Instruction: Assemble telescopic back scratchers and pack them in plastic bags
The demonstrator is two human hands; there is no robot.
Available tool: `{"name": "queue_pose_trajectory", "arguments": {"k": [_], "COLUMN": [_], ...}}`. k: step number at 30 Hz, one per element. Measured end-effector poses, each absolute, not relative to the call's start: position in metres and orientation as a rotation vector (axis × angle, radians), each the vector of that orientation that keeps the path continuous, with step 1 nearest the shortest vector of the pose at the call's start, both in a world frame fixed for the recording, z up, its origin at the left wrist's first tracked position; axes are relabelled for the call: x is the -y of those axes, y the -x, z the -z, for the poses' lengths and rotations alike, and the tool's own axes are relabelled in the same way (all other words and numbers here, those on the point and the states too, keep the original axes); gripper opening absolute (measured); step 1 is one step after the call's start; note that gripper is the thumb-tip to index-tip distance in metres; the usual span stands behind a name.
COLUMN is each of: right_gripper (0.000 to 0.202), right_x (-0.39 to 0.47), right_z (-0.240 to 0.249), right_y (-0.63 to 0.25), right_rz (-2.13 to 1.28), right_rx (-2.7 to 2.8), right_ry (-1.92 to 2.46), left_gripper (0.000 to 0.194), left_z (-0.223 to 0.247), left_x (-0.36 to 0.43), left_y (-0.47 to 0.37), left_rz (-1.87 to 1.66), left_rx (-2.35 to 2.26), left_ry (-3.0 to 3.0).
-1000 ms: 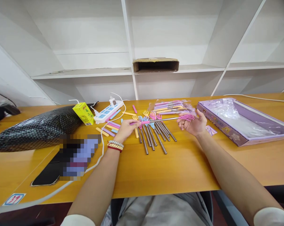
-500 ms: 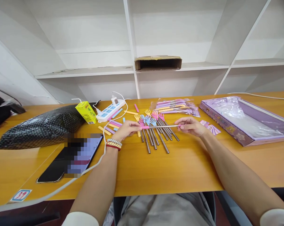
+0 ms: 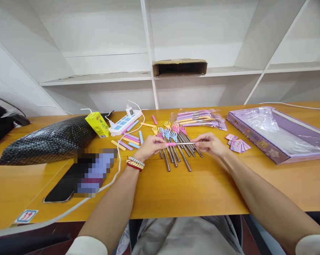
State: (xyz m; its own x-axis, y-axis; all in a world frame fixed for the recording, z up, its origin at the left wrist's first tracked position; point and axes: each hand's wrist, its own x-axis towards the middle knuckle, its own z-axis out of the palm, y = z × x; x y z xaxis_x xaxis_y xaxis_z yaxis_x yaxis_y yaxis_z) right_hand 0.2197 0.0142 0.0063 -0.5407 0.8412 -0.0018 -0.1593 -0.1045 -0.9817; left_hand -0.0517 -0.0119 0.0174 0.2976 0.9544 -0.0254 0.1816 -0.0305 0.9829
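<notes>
Holding a slim rod level between our two hands, we see bare silvery metal along its right part and a smooth pink sleeve around its left part. Our left hand has thumb and forefinger drawn narrow on the sleeve's outer end, and our right hand pinches the metal at the opposite end, where our fingers hide the tip. The rod thus spans the gap between our two sets of fingertips; we cannot tell how high it is above the table. Just beyond and below it, between our fingers, lies a fan of metal rods with yellow, blue and pink claw heads, their shafts pointing towards us. Left of and beyond our left fingers are scattered coloured strips, then a white power strip and a yellow drink carton farther out. Beyond our right fingers we have a clear-wrapped bundle; to their right, small printed cards lie near, with a shallow purple box farther off.
</notes>
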Motion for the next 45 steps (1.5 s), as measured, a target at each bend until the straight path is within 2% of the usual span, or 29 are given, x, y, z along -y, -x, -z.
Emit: {"name": "queue_pose_trajectory", "arguments": {"k": [10,18,21,24,28,37,45], "right_gripper": [0.023,0.038,0.041,0.042,0.042,0.042,0.043], "right_x": [-0.014,-0.017,-0.012,-0.008,-0.008,-0.002,-0.001], "right_z": [-0.004,-0.010,-0.013,-0.013,-0.011,-0.019,-0.020], "right_y": [-0.219,-0.226,-0.221,-0.216,-0.214,-0.209,-0.206], "right_rz": [-1.735,-1.363,-1.336,-1.225,-1.098,-1.102,-1.106], "right_rx": [1.495,2.016,2.161,2.210,2.191,2.208,2.192], "right_ry": [0.775,0.964,0.905,0.960,1.028,1.005,1.022], "left_gripper": [0.033,0.040,0.051,0.061,0.065,0.070,0.067], "left_z": [-0.028,-0.032,-0.033,-0.035,-0.037,-0.045,-0.040], "left_x": [0.019,0.019,0.023,0.029,0.033,0.038,0.040], "left_y": [0.036,0.043,0.040,0.034,0.028,0.024,0.015], "left_rz": [-0.817,-0.620,-0.479,-0.339,-0.225,-0.058,0.011], "left_rx": [-1.245,-1.366,-1.473,-1.556,-1.626,-1.533,-1.586], "left_ry": [-1.899,-2.291,-2.433,-2.562,-2.655,-2.665,-2.744]}}
